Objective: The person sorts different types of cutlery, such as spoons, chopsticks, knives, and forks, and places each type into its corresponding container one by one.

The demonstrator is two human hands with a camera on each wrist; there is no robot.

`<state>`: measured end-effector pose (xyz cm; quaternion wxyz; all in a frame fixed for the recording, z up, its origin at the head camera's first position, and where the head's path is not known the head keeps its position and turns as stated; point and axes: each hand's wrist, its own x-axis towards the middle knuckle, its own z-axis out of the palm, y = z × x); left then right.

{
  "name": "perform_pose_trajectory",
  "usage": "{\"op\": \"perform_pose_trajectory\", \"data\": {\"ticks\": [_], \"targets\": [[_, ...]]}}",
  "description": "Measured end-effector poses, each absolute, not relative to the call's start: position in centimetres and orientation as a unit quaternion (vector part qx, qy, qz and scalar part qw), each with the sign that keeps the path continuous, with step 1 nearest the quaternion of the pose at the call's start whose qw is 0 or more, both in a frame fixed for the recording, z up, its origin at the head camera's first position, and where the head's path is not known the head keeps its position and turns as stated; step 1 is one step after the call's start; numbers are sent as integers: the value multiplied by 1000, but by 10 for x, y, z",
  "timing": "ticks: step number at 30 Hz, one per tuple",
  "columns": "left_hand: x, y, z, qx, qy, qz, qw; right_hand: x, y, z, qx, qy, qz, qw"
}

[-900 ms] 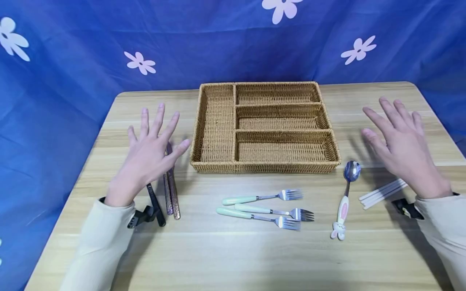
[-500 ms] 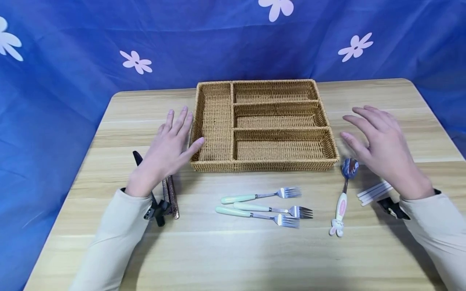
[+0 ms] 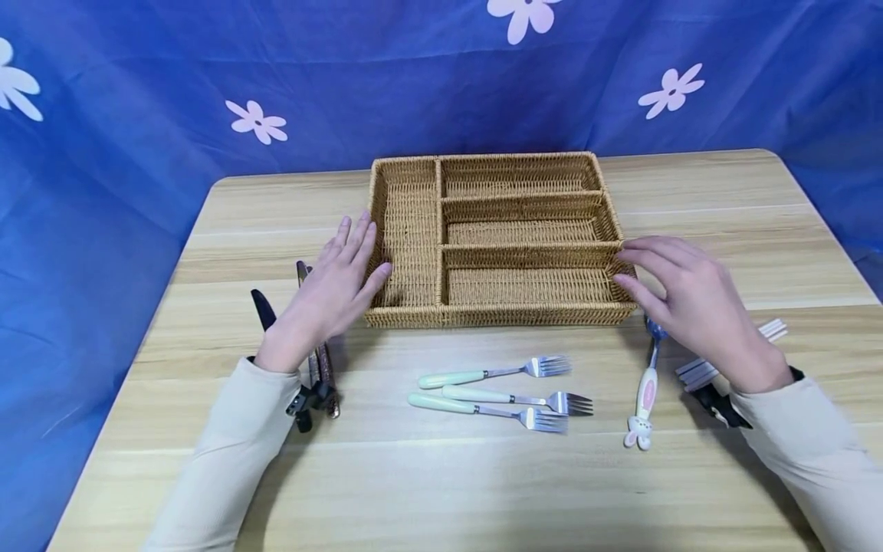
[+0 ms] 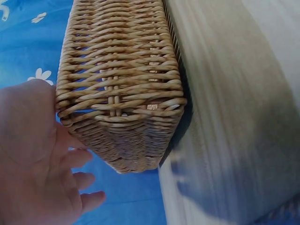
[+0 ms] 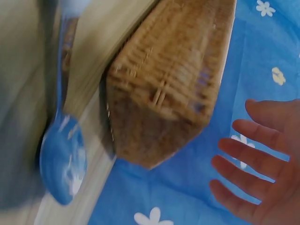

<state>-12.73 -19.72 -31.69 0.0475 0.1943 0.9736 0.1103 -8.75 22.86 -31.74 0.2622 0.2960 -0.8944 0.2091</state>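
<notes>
A woven wicker cutlery tray point(image 3: 500, 317) with several compartments stands at the back middle of the table. At its left rim is my left hand point(image 3: 331, 287), fingers fairly straight and thumb reaching over the edge. In the left wrist view, the left hand point(image 4: 42, 164) lies along the tray's side point(image 4: 122, 93), fingertips showing behind it. My right hand point(image 3: 690, 299) is at the right end, fingertips by the rim and fingers slightly bent. The right wrist view has the right hand's fingers point(image 5: 248, 159) spread, apart from the tray's corner point(image 5: 159, 93).
Several green-handled forks point(image 3: 451, 379) lie in front of the tray. A rabbit-handled spoon point(image 3: 647, 395) lies below my right hand, with white sticks point(image 3: 697, 373) beside it. Under my left wrist are a black knife point(image 3: 263, 309) and glittery-handled cutlery point(image 3: 324, 364), partly hidden. Blue flowered cloth point(image 3: 414, 77) hangs behind.
Both hands have moved inward: the left to the right, up to the tray's left rim, the right to the left and nearer, to the right end. The right fingers have drawn together. The cutlery stays put.
</notes>
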Motion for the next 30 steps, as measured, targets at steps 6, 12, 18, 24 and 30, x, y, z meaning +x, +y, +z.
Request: {"op": "perform_pose_trajectory", "data": {"ticks": [6,12,18,24,30], "targets": [[-127,-197,-319,201,972,107,58,-75,211,-318,323,-885,214,258],[-128,-197,-321,199,971,109,75,-60,188,-321,381,-872,217,219],[-129,-194,-320,190,970,114,99,-46,165,-326,408,-870,215,171],[-130,-192,-319,184,970,111,113,-31,147,-323,422,-873,220,110],[-129,-193,-320,181,970,116,110,-10,123,-324,403,-887,213,79]]}}
